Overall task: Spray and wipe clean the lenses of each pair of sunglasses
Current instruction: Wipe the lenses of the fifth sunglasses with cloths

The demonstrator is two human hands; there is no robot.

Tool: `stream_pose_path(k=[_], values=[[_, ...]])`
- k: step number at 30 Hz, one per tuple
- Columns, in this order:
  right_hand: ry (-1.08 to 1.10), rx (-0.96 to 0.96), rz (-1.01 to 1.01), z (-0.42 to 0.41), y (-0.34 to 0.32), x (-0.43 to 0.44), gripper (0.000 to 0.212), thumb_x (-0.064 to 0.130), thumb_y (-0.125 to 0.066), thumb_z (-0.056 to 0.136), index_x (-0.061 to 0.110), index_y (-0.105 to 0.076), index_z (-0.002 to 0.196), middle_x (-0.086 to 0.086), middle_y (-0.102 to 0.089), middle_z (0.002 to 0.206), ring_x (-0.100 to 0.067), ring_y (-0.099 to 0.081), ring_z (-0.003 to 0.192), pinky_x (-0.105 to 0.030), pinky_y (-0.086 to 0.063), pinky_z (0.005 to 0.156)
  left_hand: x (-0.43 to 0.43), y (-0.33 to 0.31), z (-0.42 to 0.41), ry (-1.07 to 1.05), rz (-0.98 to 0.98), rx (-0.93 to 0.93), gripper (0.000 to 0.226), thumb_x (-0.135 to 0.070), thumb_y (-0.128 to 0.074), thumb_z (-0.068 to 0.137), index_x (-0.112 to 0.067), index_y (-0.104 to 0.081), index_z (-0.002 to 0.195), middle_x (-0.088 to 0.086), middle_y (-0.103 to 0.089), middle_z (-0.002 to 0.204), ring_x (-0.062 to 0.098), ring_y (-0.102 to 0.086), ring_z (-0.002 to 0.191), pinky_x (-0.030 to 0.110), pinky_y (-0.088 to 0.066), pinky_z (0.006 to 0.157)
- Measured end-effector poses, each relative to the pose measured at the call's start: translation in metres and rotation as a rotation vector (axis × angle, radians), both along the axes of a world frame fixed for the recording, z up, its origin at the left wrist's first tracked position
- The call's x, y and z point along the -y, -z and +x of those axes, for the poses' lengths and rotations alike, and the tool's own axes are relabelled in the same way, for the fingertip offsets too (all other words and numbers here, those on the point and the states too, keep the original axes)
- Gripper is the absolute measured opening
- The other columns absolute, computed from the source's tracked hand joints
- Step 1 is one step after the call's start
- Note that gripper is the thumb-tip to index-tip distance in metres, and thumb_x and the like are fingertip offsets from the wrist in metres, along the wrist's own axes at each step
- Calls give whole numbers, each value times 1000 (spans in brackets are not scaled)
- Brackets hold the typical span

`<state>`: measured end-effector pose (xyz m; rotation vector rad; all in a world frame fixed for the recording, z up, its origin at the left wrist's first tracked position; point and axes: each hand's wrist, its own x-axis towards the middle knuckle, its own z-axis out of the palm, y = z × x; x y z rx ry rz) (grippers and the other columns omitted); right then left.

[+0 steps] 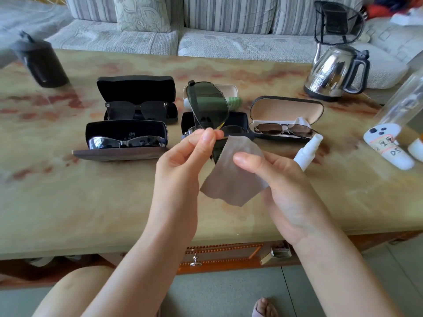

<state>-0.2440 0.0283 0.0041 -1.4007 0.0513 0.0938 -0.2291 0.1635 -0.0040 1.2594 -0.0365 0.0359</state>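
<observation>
My left hand (183, 156) pinches a pair of green-lensed sunglasses (207, 101) at the bridge, holding them on end above the table. My right hand (274, 177) grips a grey cleaning cloth (231, 177), which wraps the lower lens; that lens is mostly hidden. A white spray bottle (309, 148) stands behind my right hand. Open cases on the table hold other pairs: black sunglasses (137, 108) at the back left, mirrored sunglasses (127, 141) at the front left, and brown-lensed sunglasses (283, 129) on the right.
A marble-patterned table (91, 202) carries a black lidded cup (39, 62) at the far left, a steel kettle (336, 72) at the back right and a clear bottle (402, 106) with small white containers at the right edge. A sofa stands behind.
</observation>
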Motion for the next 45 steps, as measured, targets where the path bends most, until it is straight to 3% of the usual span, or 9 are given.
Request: stream_pose_path(k=[3,8,12,17,23,25,34,41,45], values=[[39,-7,33,2,-1,0,18,29,-69,70,17,-79,79,-4,-74,85,-13,-66,83,-21,-51,76,5,-1,-4,67,1,10,25,-38,-59,82,-18,-74,82,3,-67,88,14,-60,83,27,-47,77],[59,4,25,3,-1,-5,22,29,-68,71,16,-79,84,-4,-73,86,-13,-65,85,-25,-48,79,9,1,-6,42,-7,29,29,-37,-58,80,-13,-73,84,6,-66,90,12,-60,83,21,-48,72],[15,19,-29,0,-1,-4,21,30,-69,71,14,-78,81,-5,-74,80,-11,-66,77,-18,-50,67,5,1,-6,-6,-26,11,28,-37,-60,80,-13,-74,87,11,-66,98,17,-60,89,27,-48,73],[-48,26,-88,-4,-2,-6,13,24,-82,64,15,-74,68,1,-70,67,-7,-64,65,-14,-48,59,-5,-2,0,-30,-77,-35,23,-40,-64,78,-20,-75,84,3,-65,101,15,-58,97,36,-42,98],[-18,-27,-23,-1,-1,-11,26,32,-72,62,13,-78,78,-3,-74,76,-12,-65,76,-21,-50,72,4,0,-4,29,-62,-53,28,-39,-60,78,-19,-75,89,2,-71,91,13,-63,85,26,-49,73],[12,-35,-21,1,0,-13,26,36,-73,58,18,-79,77,-2,-73,77,-13,-65,79,-27,-48,79,7,1,-5,53,-21,-61,36,-40,-59,79,-12,-74,96,5,-72,93,13,-64,86,27,-49,77],[100,-26,13,2,-2,-15,23,35,-73,60,21,-80,76,-1,-74,80,-9,-64,84,-24,-46,79,8,0,-6,76,-6,-80,41,-42,-61,77,-11,-74,98,14,-73,102,16,-64,88,37,-49,83],[8,17,-62,2,-2,-9,33,36,-72,62,15,-78,86,-1,-75,81,-8,-66,82,-15,-50,73,5,0,-7,53,-13,-79,37,-39,-61,75,-13,-75,97,0,-75,93,9,-66,83,28,-51,76],[-66,26,-97,1,-1,-8,29,33,-74,62,12,-78,82,-4,-75,77,-10,-67,76,-15,-51,68,2,0,-5,33,-24,-84,32,-39,-61,75,-17,-75,94,-3,-76,98,11,-68,89,32,-52,81]])
